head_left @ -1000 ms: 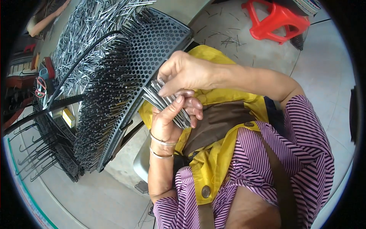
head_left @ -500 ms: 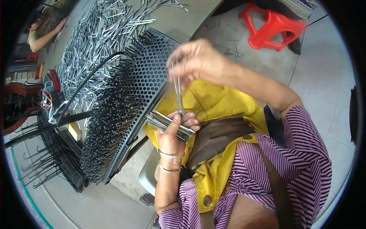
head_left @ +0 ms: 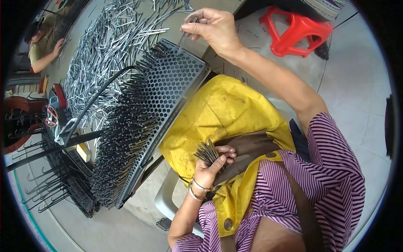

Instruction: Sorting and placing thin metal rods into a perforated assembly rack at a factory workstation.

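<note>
My left hand (head_left: 210, 169) is closed round a bundle of thin metal rods (head_left: 205, 153) over my lap. A yellow apron (head_left: 222, 105) lies beneath it. Up at the far end of a black perforated rack (head_left: 178, 82), my right hand (head_left: 216, 30) pinches a few slim rods (head_left: 184, 38) between thumb and fingers. Their lower ends point down at the rack's holes; whether they have entered one I cannot tell. Dark rods (head_left: 126, 143) stand packed in the rack's left and near part, while bare holes show toward its far right.
A large heap of loose metal rods (head_left: 96, 63) covers the table behind the rack. A black bar (head_left: 96, 94) arches over the rack's left side. Red-handled scissors (head_left: 51, 116) and hooked wires (head_left: 46, 191) are at left. A red stool (head_left: 294, 33) stands back right; a co-worker's arm (head_left: 46, 61) shows far left.
My right hand has moved away from my left, up and out to the rack's far end with the rods. My left hand has dropped back toward my lap with its bundle.
</note>
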Tool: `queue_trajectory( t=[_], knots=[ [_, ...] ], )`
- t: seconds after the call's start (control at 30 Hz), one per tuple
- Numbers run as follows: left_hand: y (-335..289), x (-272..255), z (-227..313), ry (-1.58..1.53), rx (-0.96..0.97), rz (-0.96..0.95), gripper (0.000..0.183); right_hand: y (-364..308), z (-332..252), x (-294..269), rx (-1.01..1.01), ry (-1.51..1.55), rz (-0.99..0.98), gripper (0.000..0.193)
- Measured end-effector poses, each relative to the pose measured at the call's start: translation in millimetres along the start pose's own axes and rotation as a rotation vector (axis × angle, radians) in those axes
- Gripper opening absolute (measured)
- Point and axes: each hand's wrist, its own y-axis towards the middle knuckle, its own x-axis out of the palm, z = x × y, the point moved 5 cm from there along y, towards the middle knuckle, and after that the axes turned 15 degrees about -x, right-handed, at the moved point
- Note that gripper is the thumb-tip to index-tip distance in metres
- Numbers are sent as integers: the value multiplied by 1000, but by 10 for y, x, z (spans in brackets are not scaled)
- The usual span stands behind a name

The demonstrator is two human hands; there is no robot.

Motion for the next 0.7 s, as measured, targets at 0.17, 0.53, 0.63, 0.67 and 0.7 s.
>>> queue_trajectory(
  t=[0.17, 0.53, 0.63, 0.67, 0.7],
  knots=[
    [11, -3, -9, -12, -20, 1, 23, 24, 46, 41, -38, -57, -29, 8],
    [29, -21, -3, -52, -49, -8, 24, 147, 15, 167, -201, -175, -144, 7],
    [43, -23, 6, -52, -54, -8, 24, 125, 48, 186, -149, -83, -154, 6],
    [43, -21, 8, -56, -56, -8, 24, 111, 81, 213, -125, -43, -187, 8],
    [44, -18, 11, -60, -58, -8, 24, 102, 105, 239, -101, -3, -219, 9]
  ],
)
